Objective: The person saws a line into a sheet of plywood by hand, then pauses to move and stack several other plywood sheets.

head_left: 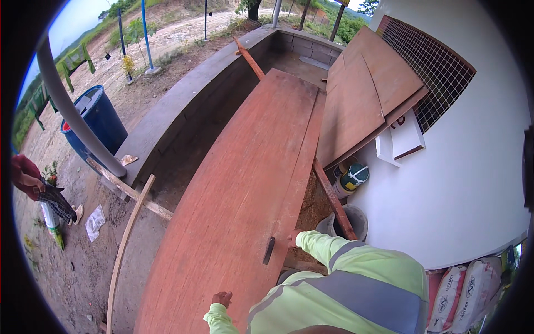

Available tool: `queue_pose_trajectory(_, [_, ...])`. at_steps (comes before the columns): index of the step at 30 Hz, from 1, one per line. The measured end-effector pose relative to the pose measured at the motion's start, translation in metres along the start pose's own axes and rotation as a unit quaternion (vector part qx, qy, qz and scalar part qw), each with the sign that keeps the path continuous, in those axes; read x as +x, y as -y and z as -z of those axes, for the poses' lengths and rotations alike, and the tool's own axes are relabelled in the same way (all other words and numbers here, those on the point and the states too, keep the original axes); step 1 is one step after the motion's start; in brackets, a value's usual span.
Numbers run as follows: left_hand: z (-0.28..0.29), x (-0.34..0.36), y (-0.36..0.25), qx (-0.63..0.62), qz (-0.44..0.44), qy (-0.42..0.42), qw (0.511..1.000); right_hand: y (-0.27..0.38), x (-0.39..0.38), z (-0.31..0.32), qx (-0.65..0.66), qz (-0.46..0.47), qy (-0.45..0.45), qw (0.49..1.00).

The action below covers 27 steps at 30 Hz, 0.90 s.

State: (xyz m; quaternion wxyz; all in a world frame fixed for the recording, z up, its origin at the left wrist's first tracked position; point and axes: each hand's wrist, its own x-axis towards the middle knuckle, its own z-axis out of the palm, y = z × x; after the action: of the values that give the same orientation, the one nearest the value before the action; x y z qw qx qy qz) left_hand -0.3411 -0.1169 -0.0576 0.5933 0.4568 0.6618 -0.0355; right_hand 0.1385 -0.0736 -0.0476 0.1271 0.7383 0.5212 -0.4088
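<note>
A long reddish-brown wooden board (245, 167) lies flat in front of me and runs away toward the far wall. It has a small dark handle (268, 250) near its right edge. My left hand (222, 299) rests on top of the board's near end with bent fingers and holds nothing. My right hand (292, 239) grips the board's right edge just past the handle, its fingers partly hidden under the edge. Both my sleeves are bright yellow-green with grey reflective stripes.
More brown panels (361, 100) lean on the white wall at the right, with paint cans (350, 178), a grey bucket (353, 220) and cement sacks (461, 295) below. At the left are a low concrete wall (183, 106), a grey post (78, 119), a blue barrel (100, 119), a thin wood strip (125, 245), and another person's hand (23, 173) holding a dark cloth (55, 203).
</note>
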Motion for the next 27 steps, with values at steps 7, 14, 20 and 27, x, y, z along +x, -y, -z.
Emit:
queue_pose_trajectory(7, [-0.031, -0.035, 0.091, 0.083, -0.066, 0.103, 0.989, -0.003, -0.052, -0.028, -0.002, 0.007, 0.038, 0.999])
queue_pose_trajectory(14, [-0.063, -0.025, 0.188, 0.184, -0.061, 0.155, 0.969, -0.016, -0.092, -0.053, 0.046, -0.01, 0.034, 0.998])
queue_pose_trajectory(20, [-0.035, -0.011, 0.14, 0.257, -0.08, 0.086, 0.959, -0.05, -0.094, -0.082, 0.026, 0.044, -0.01, 0.999])
queue_pose_trajectory(27, [0.0, -0.055, 0.057, 0.166, -0.057, -0.012, 0.984, -0.069, -0.107, -0.11, 0.121, -0.013, 0.001, 0.993])
